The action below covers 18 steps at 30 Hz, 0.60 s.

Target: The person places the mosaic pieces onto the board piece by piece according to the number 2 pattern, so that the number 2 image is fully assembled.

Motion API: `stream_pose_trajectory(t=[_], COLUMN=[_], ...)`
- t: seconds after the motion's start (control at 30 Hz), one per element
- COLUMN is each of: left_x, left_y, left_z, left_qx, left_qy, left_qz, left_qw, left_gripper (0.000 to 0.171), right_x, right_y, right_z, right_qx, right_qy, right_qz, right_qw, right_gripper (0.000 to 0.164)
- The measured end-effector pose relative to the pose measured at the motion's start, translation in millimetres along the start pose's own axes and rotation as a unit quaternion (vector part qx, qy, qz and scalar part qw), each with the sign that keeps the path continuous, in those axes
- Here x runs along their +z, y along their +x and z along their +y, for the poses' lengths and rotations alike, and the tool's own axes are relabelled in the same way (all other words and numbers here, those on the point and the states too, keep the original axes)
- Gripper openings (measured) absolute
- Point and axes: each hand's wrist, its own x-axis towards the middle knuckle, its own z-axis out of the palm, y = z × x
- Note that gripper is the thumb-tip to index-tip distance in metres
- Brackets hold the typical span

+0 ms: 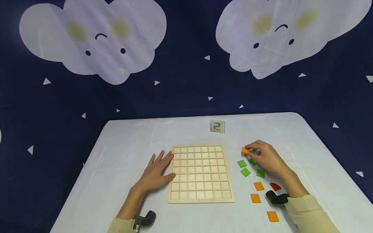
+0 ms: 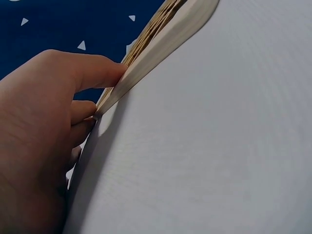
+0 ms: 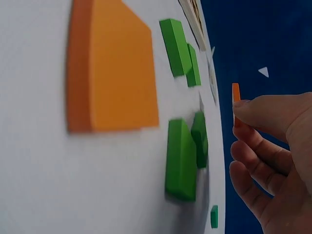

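A wooden grid board (image 1: 200,200) lies flat at the middle of the table. My left hand (image 1: 156,172), fingers spread, rests at its left edge; in the left wrist view the thumb touches the pale wooden rim (image 2: 161,48). To the right of the board, my right hand (image 1: 266,156) pinches an orange square tile (image 1: 245,150) between thumb and fingers, held up off the cloth in the right wrist view. Below that hand lie several green tiles (image 1: 245,172), one of them partly under the fingers.
Nearer me on the right are three orange tiles (image 1: 259,186) and a red quarter-round piece (image 1: 275,186). At the back stands a small clear card (image 1: 217,126) with a gridded figure. White cloth (image 1: 137,135) covers the table; a dark blue cloud-print curtain (image 1: 185,92) hangs behind.
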Motion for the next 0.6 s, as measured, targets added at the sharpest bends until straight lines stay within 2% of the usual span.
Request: stream_pose_trajectory(t=[0.33, 0.6], left_x=[-0.3, 1.2], left_y=[-1.5, -0.4], left_z=[0.5, 0.6], left_qx=[-0.003, 0.0], left_qy=[-0.002, 0.002], left_qz=[0.001, 0.006], left_qw=[1.0, 1.0], left_gripper=[0.077, 0.077], right_x=[12.2, 17.9], right_y=[7.4, 10.6], right_z=[-10.1, -15.6], right_qx=[-0.001, -0.008], right_qy=[-0.001, 0.006], right_qz=[-0.022, -0.024], right_qw=[1.0, 1.0], right_gripper=[0.025, 0.025])
